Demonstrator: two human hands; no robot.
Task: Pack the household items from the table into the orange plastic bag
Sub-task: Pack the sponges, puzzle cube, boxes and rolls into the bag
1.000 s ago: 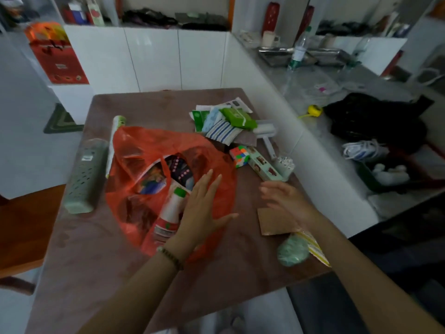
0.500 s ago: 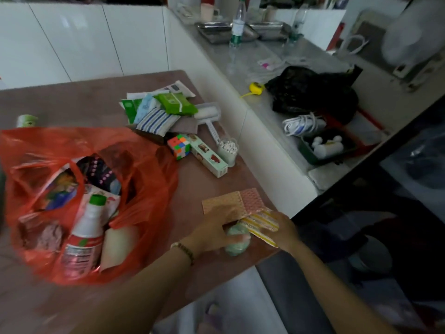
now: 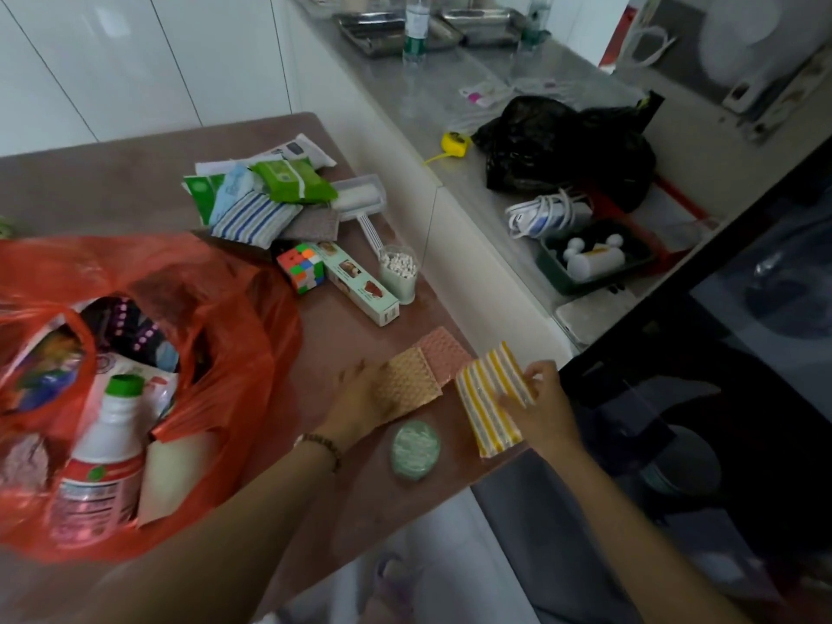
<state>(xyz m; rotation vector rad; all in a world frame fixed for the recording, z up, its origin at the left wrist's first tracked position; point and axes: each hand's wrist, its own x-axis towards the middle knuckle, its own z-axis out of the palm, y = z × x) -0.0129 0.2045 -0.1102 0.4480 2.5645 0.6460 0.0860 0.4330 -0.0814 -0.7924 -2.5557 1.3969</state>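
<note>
The orange plastic bag (image 3: 234,335) lies open at the left of the brown table (image 3: 135,182), holding a white bottle with a green cap (image 3: 108,448) and other packs. My left hand (image 3: 360,398) rests flat on an orange textured cloth (image 3: 409,380), with a pink cloth (image 3: 443,353) beside it. My right hand (image 3: 540,403) grips a yellow-and-white striped cloth (image 3: 488,398) at the table's right edge. A round green scrubber (image 3: 414,449) lies between my hands.
Further back lie a puzzle cube (image 3: 302,267), a long green box (image 3: 360,288), a cup of cotton swabs (image 3: 398,272), a lint roller (image 3: 360,200) and a pile of wipes packs (image 3: 265,195). A grey counter (image 3: 450,96) with a black bag (image 3: 567,146) runs along the right.
The view has swung right. My left hand left the bag and came onto the orange cloth. My right hand has pulled the striped cloth out to the right, uncovering the green scrubber.
</note>
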